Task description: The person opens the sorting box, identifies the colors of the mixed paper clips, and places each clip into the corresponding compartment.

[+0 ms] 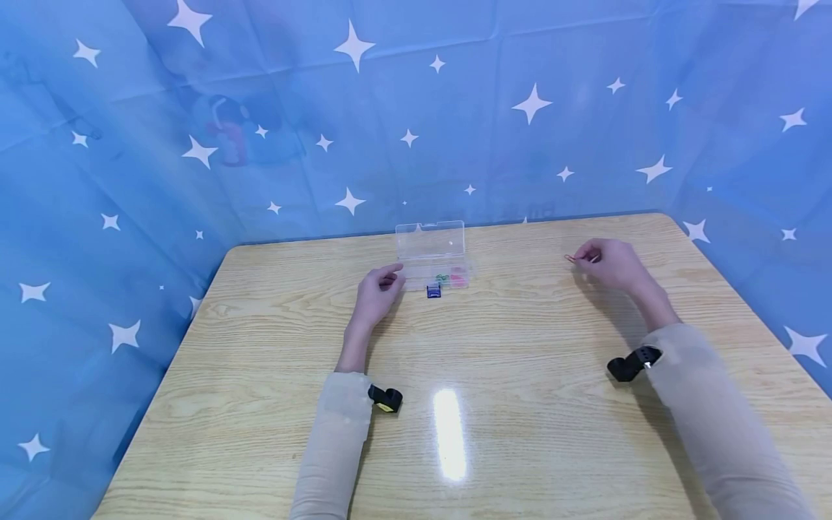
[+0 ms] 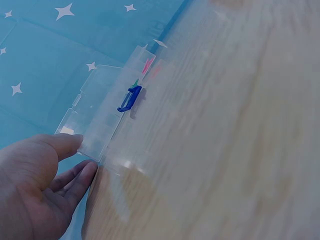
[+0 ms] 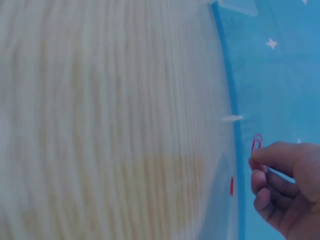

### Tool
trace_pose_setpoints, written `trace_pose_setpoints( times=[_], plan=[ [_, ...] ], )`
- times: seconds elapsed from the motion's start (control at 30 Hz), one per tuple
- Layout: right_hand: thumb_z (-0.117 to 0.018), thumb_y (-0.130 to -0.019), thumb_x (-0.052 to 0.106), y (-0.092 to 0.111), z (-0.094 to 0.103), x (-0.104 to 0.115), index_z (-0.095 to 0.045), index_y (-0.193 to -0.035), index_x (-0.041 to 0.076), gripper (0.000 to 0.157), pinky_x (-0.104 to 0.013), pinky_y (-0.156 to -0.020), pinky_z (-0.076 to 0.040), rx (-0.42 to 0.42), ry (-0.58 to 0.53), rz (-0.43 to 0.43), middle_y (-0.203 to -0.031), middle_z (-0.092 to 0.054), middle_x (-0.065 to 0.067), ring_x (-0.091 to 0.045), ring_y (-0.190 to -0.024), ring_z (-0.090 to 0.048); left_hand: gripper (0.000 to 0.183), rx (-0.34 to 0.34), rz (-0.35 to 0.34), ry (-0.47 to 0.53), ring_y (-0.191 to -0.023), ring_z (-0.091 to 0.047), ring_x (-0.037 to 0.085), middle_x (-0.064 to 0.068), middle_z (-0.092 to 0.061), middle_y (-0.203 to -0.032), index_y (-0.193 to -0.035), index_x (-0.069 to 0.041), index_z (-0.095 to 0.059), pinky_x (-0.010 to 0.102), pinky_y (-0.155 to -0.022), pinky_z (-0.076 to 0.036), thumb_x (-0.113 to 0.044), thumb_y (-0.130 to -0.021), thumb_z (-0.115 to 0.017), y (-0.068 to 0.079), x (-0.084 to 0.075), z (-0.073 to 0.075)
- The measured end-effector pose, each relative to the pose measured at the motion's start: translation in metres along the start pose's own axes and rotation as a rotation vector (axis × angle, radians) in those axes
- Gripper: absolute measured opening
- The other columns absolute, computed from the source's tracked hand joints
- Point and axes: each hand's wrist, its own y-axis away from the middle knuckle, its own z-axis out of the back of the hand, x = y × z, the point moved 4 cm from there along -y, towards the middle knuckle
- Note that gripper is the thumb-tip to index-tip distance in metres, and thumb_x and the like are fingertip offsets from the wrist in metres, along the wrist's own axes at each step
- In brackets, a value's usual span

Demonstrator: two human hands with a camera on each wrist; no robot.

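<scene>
A clear plastic compartment box [image 1: 419, 273] stands near the table's back edge with its lid [image 1: 430, 238] raised. Thumb and fingers of my left hand [image 1: 377, 296] hold the box at its left end. Inside, green pieces [image 1: 442, 279] lie in one compartment, beside pink ones [image 1: 458, 279] at the right end. A small dark blue clip-like piece [image 2: 131, 99] is just in front of the box. Far to the right, my right hand [image 1: 611, 263] pinches a red paper clip [image 3: 256, 140] between thumb and index finger, its looped end showing above the fingertips.
Another small red piece [image 3: 231, 186] appears on the wooden table [image 1: 520, 361] below the right hand. A blue curtain with white stars [image 1: 494, 130] hangs right behind the table's back edge. Black cameras sit on both sleeves.
</scene>
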Motion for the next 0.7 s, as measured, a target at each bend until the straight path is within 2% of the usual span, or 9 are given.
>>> trace_pose_setpoints(
  times=[0.17,0.43,0.7],
  plan=[
    [-0.065,-0.097,0.014,-0.005,-0.005,0.015,-0.070,-0.104,-0.003,0.019,-0.034,-0.069,-0.051,-0.016,0.008,0.029,-0.094,-0.070,-0.018,-0.033,-0.087,-0.065,0.034,-0.004,-0.004,0.008,-0.109,-0.060,0.028,0.017,-0.061,-0.116,-0.133,-0.002,-0.065,0.036,-0.097,-0.052,-0.013,-0.102,-0.062,0.000,0.000,0.000],
    [-0.064,-0.098,0.011,-0.012,-0.015,0.039,-0.069,-0.105,-0.003,0.016,-0.038,-0.074,-0.053,-0.004,-0.033,0.056,-0.097,-0.069,-0.018,-0.033,-0.089,-0.065,0.034,-0.007,-0.016,0.013,-0.109,-0.060,0.029,0.017,-0.062,-0.115,-0.133,-0.001,-0.065,0.037,-0.097,-0.052,-0.012,-0.101,-0.062,0.001,0.000,0.000],
    [-0.064,-0.096,0.008,-0.021,-0.027,0.062,-0.070,-0.100,-0.002,0.012,-0.034,-0.071,-0.052,0.005,-0.059,0.104,-0.094,-0.070,-0.017,-0.031,-0.086,-0.066,0.034,-0.006,-0.013,0.014,-0.109,-0.061,0.029,0.018,-0.062,-0.114,-0.133,0.000,-0.065,0.037,-0.097,-0.052,-0.012,-0.101,-0.063,0.000,-0.001,0.000]
  ],
)
